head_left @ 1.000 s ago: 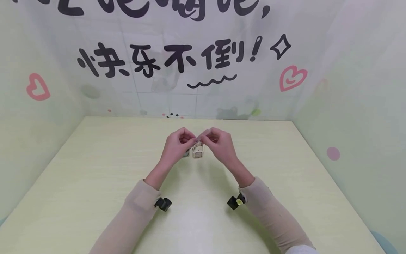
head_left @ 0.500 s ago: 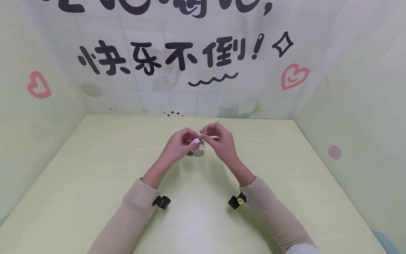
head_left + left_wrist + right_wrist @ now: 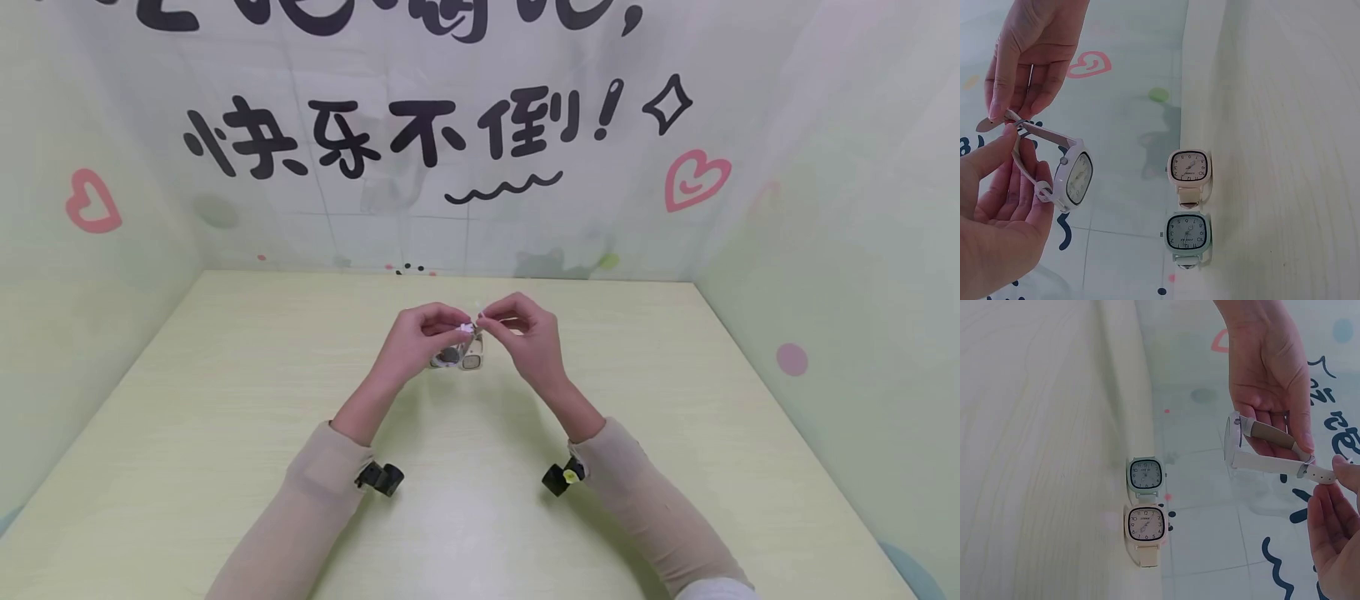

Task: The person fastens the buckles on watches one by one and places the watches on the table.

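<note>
Both hands hold a white wristwatch (image 3: 1079,178) up above the far part of the table, its strap bent round into a loop. My left hand (image 3: 416,342) pinches the strap at the metal buckle (image 3: 1304,469). The strap's free end, with its row of holes, passes through the buckle, and my right hand (image 3: 528,342) pinches its tip (image 3: 1322,475) between thumb and fingers. Past the hands, a cream-pink watch (image 3: 1189,167) and a mint-green watch (image 3: 1186,232) stand side by side with their straps closed.
The pale wood table (image 3: 465,500) ends at a white printed back wall (image 3: 337,233) with black lettering. Patterned side walls (image 3: 832,275) border it left and right. A small black camera sits on each wrist, the left camera (image 3: 381,478) and the right camera (image 3: 562,477).
The right hand lifted slightly off the left with the strap end, then lowered a little. The held watch's face has turned into sight below the left fingers.
</note>
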`<state>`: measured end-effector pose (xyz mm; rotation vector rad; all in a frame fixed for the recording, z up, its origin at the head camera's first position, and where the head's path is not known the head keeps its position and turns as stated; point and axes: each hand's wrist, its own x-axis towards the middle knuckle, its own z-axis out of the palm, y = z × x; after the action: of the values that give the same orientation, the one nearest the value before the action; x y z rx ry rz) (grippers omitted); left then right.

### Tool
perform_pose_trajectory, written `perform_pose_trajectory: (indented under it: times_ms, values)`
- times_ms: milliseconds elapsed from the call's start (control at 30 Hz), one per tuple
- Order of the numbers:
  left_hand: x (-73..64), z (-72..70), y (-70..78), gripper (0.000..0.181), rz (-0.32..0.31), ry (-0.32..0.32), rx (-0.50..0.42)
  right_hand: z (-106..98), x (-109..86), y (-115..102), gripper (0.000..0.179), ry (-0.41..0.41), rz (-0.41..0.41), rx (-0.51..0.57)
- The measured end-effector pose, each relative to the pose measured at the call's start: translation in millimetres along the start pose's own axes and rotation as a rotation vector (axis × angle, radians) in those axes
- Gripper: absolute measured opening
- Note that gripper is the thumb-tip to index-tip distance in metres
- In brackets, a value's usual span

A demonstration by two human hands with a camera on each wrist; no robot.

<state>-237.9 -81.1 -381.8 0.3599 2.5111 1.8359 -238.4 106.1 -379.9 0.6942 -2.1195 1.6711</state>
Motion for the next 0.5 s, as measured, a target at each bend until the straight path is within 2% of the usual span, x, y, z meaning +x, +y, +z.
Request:
perform_pose_trajectory:
  times_ms: [167, 500]
  values:
    - [-0.8, 0.4, 0.8, 0.025, -0.004, 0.012, -0.016, -5, -2.0, -21, 0.01, -0.016, 0.013, -0.008]
    - [0.6, 1.2, 0.1, 0.024, -0.018, 0.031, -0.047, -8, -3.3, -20, 0.006, -0.052, -0.036, -0.064]
